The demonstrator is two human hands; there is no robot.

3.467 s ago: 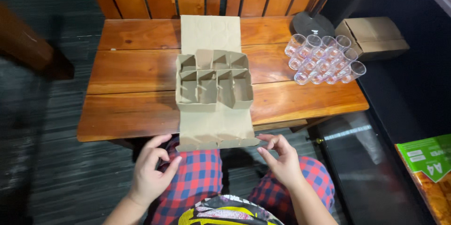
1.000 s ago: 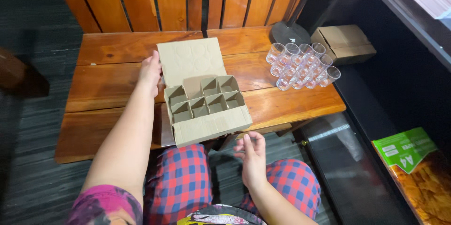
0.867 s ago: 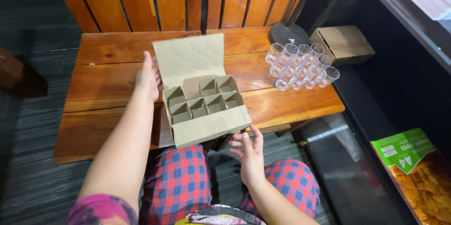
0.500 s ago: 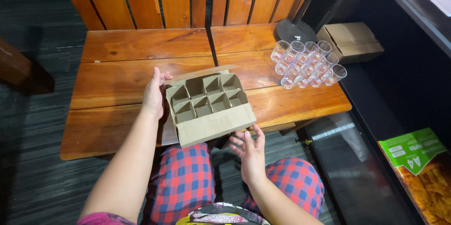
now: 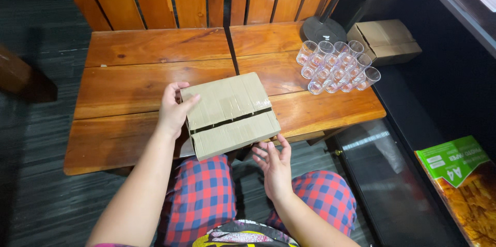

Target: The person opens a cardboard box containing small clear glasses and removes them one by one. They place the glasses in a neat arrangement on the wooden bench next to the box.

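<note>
A brown cardboard box (image 5: 230, 113) lies on the wooden table (image 5: 129, 76) near its front edge, both top flaps folded down with a dark gap between them. My left hand (image 5: 173, 107) grips the box's left side, thumb over the far flap. Just below the box's front right corner is my right hand (image 5: 274, 162), fingers spread, fingertips at the near flap's edge.
A cluster of several clear plastic cups (image 5: 336, 66) stands at the table's right side. A smaller closed cardboard box (image 5: 387, 40) and a black round stand base (image 5: 323, 30) sit beyond it. A green paper ream package (image 5: 457, 162) lies at the lower right. Wooden slats back the table.
My left hand folded the far flap down over the divider compartments, which are now hidden. The near flap is folded up over the top too.
</note>
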